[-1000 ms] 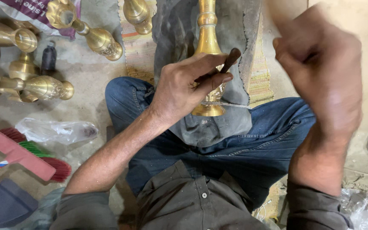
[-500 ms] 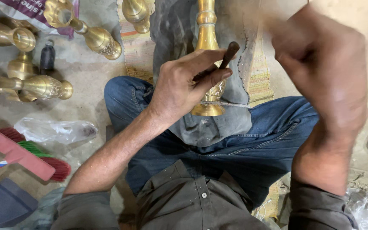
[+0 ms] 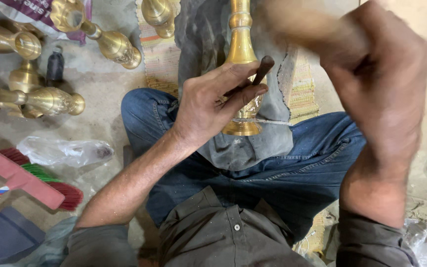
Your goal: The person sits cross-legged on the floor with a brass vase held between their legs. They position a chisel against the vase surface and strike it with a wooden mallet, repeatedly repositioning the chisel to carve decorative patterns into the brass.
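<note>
Left hand (image 3: 208,106) grips dark punch (image 3: 259,74) against brass vase (image 3: 242,59) (on lap); right hand (image 3: 376,74) raised, blurred, grip unclear.

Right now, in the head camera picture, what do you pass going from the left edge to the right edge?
Pink brush → clear plastic bag → left hand holding a dark tool → brass vase → blurred right hand.

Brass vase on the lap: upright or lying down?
Lying down. The brass vase rests lengthwise on a grey cloth across the lap, base toward the person; the left hand presses a dark tool on it.
</note>
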A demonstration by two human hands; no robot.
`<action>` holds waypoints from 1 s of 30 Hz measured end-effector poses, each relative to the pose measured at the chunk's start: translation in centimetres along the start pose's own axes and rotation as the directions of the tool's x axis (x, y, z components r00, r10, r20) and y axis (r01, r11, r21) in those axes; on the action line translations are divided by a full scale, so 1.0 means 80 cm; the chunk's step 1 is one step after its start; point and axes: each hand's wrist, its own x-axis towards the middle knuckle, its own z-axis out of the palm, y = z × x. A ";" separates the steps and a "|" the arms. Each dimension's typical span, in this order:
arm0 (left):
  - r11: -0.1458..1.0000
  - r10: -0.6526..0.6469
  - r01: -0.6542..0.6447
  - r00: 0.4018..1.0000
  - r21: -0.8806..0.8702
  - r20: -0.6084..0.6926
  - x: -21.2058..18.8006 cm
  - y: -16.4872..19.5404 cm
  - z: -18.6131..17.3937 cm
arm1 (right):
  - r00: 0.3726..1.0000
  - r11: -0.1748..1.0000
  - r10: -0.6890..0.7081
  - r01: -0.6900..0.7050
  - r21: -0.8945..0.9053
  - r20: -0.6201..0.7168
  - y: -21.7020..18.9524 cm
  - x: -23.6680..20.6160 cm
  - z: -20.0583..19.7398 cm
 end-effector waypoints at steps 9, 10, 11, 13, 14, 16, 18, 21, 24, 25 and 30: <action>0.998 -0.066 0.066 0.998 0.015 0.013 0.000 -0.005 0.005 | 0.994 0.997 0.076 -0.074 -0.025 0.080 -0.018 0.019 -0.008; 0.998 -0.054 0.054 0.998 0.028 0.012 0.001 -0.005 0.004 | 0.995 0.997 0.064 -0.060 -0.048 0.076 -0.020 0.020 -0.008; 0.998 -0.042 0.041 0.999 0.037 0.015 0.001 -0.005 0.003 | 0.997 0.948 -0.052 0.066 -0.311 0.053 -0.021 0.021 -0.010; 1.000 -0.021 0.020 1.000 0.024 0.018 0.002 -0.003 0.003 | 1.000 0.939 0.013 -0.009 -0.344 0.009 -0.024 0.022 -0.010; 1.000 -0.006 0.006 1.000 0.006 0.012 0.002 -0.003 0.003 | 0.980 0.974 0.197 -0.196 -0.111 -0.003 -0.026 0.023 -0.009; 1.000 -0.006 0.006 1.000 0.025 -0.001 0.002 -0.001 0.003 | 0.981 0.973 0.193 -0.192 -0.125 -0.005 -0.027 0.023 -0.011; 0.994 -0.037 0.038 0.999 0.103 -0.014 0.002 0.000 0.003 | 0.996 0.880 -0.073 0.085 -0.467 0.043 -0.028 0.020 -0.012; 0.998 -0.048 0.048 0.999 -0.033 0.000 0.000 0.002 0.002 | 0.991 0.838 -0.094 0.130 -0.530 0.094 -0.025 0.016 -0.012; 0.996 -0.068 0.070 0.997 0.048 -0.031 -0.001 0.001 0.003 | 0.992 0.871 -0.046 0.095 -0.481 0.113 -0.018 0.015 -0.009; 0.997 -0.072 0.073 0.997 0.017 -0.024 -0.001 0.001 0.004 | 0.993 0.880 -0.037 0.088 -0.466 0.116 -0.015 0.014 -0.009; 0.995 -0.087 0.089 0.995 0.033 -0.058 -0.002 -0.001 0.007 | 0.991 0.931 -0.061 0.100 -0.351 0.121 -0.006 0.015 -0.007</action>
